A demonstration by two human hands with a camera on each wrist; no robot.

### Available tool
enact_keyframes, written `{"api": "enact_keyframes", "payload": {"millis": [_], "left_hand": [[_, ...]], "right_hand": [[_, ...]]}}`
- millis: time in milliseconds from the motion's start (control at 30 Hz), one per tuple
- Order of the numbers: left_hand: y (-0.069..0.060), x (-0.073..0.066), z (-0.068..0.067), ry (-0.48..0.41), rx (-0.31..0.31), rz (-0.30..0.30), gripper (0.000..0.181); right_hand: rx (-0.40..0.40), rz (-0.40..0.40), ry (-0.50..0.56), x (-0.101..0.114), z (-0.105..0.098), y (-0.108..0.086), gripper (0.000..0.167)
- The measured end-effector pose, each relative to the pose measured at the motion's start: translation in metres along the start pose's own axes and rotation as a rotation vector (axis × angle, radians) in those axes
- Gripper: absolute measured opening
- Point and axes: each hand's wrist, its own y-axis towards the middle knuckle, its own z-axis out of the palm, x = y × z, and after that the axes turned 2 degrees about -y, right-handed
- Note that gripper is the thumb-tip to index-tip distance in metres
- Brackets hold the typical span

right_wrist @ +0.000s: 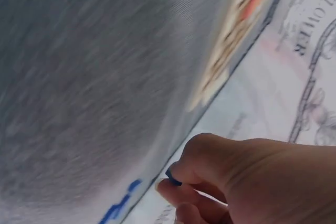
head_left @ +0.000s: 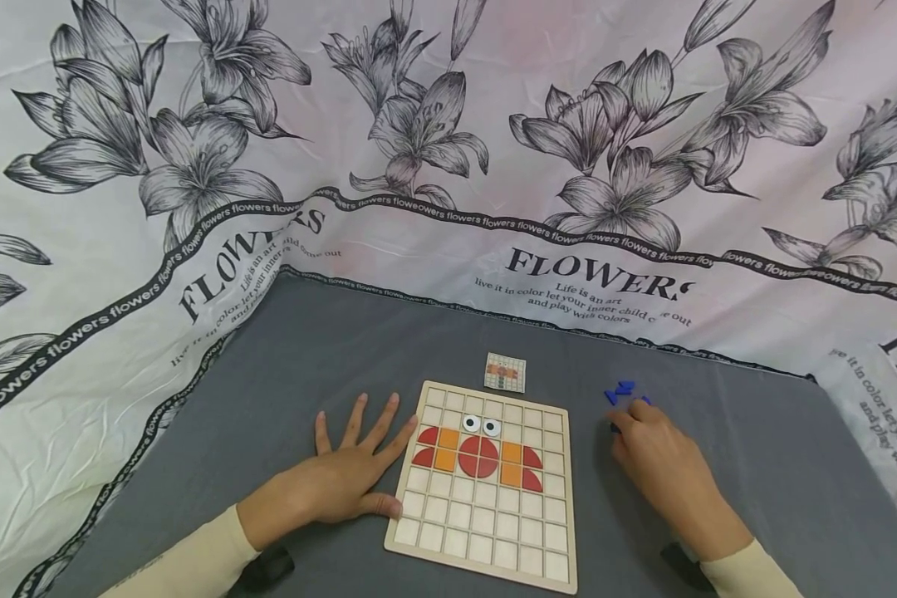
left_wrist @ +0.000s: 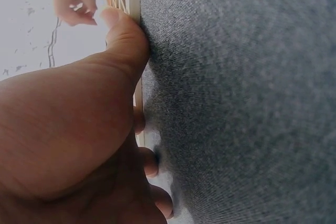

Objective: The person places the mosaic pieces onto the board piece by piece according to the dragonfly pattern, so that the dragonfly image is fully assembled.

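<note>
A wooden grid board (head_left: 482, 561) lies on the grey table. In its cells sit red quarter-circle pieces (head_left: 477, 457), orange squares (head_left: 512, 463) and two round eye pieces (head_left: 491, 428). My left hand (head_left: 344, 482) rests spread on the table, its thumb and forefinger at the board's left edge. To the right of the board, my right hand (head_left: 661, 469) pinches a small blue piece (right_wrist: 173, 178) between thumb and forefinger. Several loose blue pieces (head_left: 625, 387), some triangular, lie just beyond those fingertips; the hand partly hides them.
Behind the board lies a small pattern card (head_left: 505, 373) with a gridded picture. A white cloth (head_left: 433, 241) printed with flowers and lettering rises around the grey table surface (head_left: 329, 349) at the back and sides.
</note>
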Motion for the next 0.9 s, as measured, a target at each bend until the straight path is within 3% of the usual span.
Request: {"api": "enact_keyframes", "payload": {"millis": [333,567,700,900], "left_hand": [[0.001,0.001,0.0,0.001,-0.003,0.003,0.107],[0.001,0.001,-0.001,-0.031,-0.011,0.021,0.106],[0.001,0.001,-0.002,-0.026,-0.012,0.018,0.105],[-0.001,0.002,-0.001,-0.023,-0.021,0.02,0.106]], "right_hand": [[-0.043,-0.114,0.208,0.041,-0.019,-0.002,0.028],[-0.101,-0.284,0.308,0.076,-0.015,-0.001,0.033],[-0.03,-0.356,0.362,0.098,-0.016,0.002,0.031],[0.151,-0.342,0.38,0.127,-0.014,0.006,0.023]]}}
